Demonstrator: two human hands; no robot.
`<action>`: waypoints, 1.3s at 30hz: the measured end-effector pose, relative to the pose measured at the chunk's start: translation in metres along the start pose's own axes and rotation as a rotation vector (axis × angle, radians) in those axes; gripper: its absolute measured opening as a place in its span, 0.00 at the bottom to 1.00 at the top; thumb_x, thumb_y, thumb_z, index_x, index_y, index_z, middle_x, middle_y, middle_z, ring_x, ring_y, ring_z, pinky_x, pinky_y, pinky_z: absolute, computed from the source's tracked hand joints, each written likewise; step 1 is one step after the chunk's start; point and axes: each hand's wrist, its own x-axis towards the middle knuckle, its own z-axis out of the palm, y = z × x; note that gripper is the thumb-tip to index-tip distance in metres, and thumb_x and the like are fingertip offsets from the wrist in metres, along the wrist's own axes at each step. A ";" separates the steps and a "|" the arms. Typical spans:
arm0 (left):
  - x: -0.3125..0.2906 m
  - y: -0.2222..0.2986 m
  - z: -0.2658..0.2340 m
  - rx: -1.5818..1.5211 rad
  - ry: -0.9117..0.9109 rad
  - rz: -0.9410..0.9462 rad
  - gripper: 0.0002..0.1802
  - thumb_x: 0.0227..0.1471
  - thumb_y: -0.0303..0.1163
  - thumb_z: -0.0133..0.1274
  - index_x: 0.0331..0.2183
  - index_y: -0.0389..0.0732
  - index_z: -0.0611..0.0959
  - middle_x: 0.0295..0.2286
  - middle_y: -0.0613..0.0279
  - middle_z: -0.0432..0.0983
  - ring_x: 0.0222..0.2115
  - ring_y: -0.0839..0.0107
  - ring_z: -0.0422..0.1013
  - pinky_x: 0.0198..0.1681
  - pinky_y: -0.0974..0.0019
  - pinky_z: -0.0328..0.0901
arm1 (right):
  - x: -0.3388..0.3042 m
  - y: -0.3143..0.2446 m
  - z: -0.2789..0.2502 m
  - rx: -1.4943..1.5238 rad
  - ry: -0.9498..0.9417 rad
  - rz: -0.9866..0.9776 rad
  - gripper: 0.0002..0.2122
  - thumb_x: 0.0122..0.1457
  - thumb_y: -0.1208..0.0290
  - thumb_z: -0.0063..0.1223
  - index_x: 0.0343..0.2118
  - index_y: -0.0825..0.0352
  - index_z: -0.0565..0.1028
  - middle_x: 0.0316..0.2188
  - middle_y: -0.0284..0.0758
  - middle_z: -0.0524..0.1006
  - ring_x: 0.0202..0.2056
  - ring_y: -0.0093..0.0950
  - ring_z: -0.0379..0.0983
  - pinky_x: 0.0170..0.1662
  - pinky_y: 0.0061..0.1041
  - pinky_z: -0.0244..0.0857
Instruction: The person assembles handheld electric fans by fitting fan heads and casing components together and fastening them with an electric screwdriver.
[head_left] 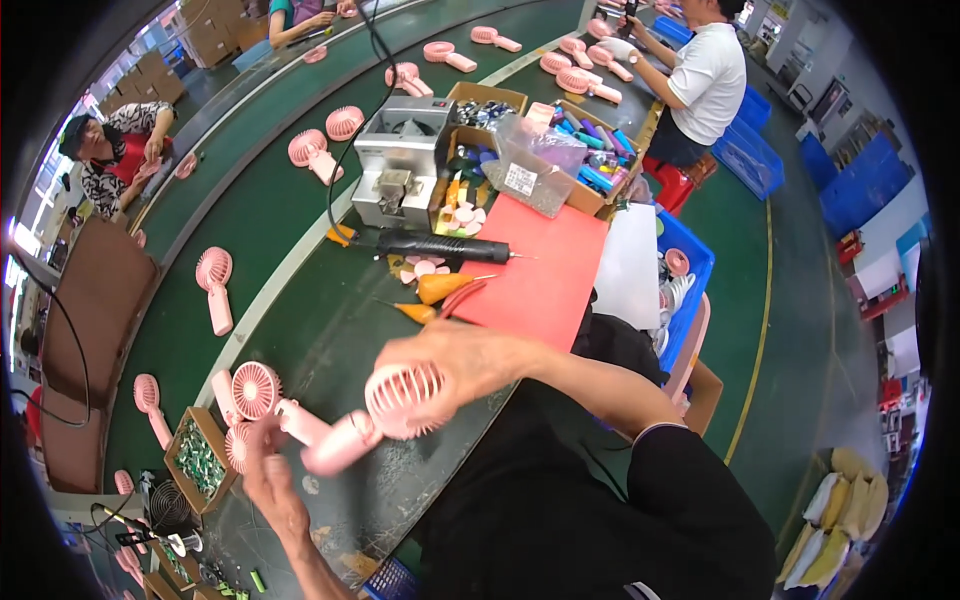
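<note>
Gripped by its head [398,402] in the right hand [455,360], a fan [368,426] is being held over the bench [315,320], apparently leaving its handle [341,445] free; any grip by the left hand [272,482] cannot be told.

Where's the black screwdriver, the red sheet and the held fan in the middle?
Black screwdriver [445,247]: head view, on the middle of its body.
Red sheet [545,288]: head view, on its bare surface.
Held fan [394,405]: head view, on its round, slatted head.
</note>
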 end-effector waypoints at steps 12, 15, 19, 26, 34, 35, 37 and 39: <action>-0.047 0.027 0.100 0.181 -0.300 -0.247 0.26 0.37 0.40 0.69 0.36 0.35 0.78 0.26 0.50 0.79 0.28 0.66 0.77 0.33 0.62 0.70 | -0.047 0.025 -0.009 0.550 0.294 0.534 0.30 0.47 0.75 0.64 0.56 0.69 0.65 0.52 0.41 0.70 0.51 0.28 0.69 0.57 0.28 0.62; -0.043 0.023 0.106 0.336 -0.271 -0.119 0.29 0.38 0.42 0.70 0.39 0.35 0.76 0.28 0.50 0.79 0.27 0.61 0.77 0.30 0.61 0.70 | -0.043 0.045 0.030 0.594 0.390 0.405 0.27 0.52 0.77 0.57 0.56 0.73 0.64 0.48 0.40 0.72 0.46 0.26 0.72 0.52 0.26 0.65; -0.053 0.011 0.095 -0.249 -0.340 -0.513 0.26 0.46 0.41 0.65 0.42 0.34 0.76 0.29 0.58 0.78 0.21 0.73 0.74 0.23 0.70 0.68 | -0.023 0.068 0.056 0.677 0.471 0.406 0.23 0.55 0.69 0.59 0.52 0.73 0.68 0.39 0.36 0.76 0.40 0.22 0.73 0.45 0.23 0.68; -0.070 0.001 0.087 -0.900 -0.316 -0.733 0.18 0.57 0.36 0.53 0.43 0.32 0.75 0.29 0.54 0.77 0.21 0.73 0.74 0.20 0.73 0.68 | -0.001 0.060 0.057 0.681 0.273 0.384 0.24 0.56 0.73 0.56 0.55 0.74 0.65 0.43 0.37 0.75 0.44 0.23 0.72 0.49 0.23 0.67; -0.075 -0.002 0.079 -0.806 -0.263 -0.656 0.15 0.54 0.31 0.55 0.39 0.29 0.77 0.29 0.52 0.77 0.23 0.70 0.75 0.25 0.70 0.72 | 0.018 0.045 0.053 0.510 0.108 0.336 0.29 0.49 0.74 0.60 0.56 0.72 0.66 0.43 0.36 0.75 0.43 0.21 0.72 0.49 0.22 0.66; -0.074 -0.001 0.078 -0.783 -0.249 -0.645 0.14 0.53 0.30 0.55 0.38 0.29 0.77 0.29 0.52 0.77 0.23 0.71 0.75 0.25 0.70 0.72 | 0.020 0.046 0.053 0.509 0.104 0.335 0.29 0.49 0.74 0.60 0.56 0.72 0.66 0.43 0.36 0.75 0.43 0.21 0.72 0.49 0.22 0.66; -0.073 0.003 0.076 -0.783 -0.241 -0.644 0.14 0.53 0.30 0.55 0.37 0.29 0.77 0.29 0.52 0.77 0.23 0.71 0.75 0.25 0.70 0.72 | 0.022 0.047 0.052 0.516 0.091 0.323 0.29 0.49 0.74 0.60 0.56 0.72 0.65 0.43 0.35 0.74 0.43 0.21 0.72 0.49 0.22 0.66; -0.072 0.004 0.076 -0.783 -0.231 -0.640 0.13 0.53 0.30 0.55 0.37 0.29 0.77 0.29 0.52 0.77 0.23 0.71 0.75 0.25 0.70 0.72 | 0.024 0.051 0.052 0.521 0.074 0.314 0.29 0.49 0.75 0.60 0.56 0.72 0.65 0.43 0.35 0.74 0.43 0.21 0.72 0.49 0.22 0.66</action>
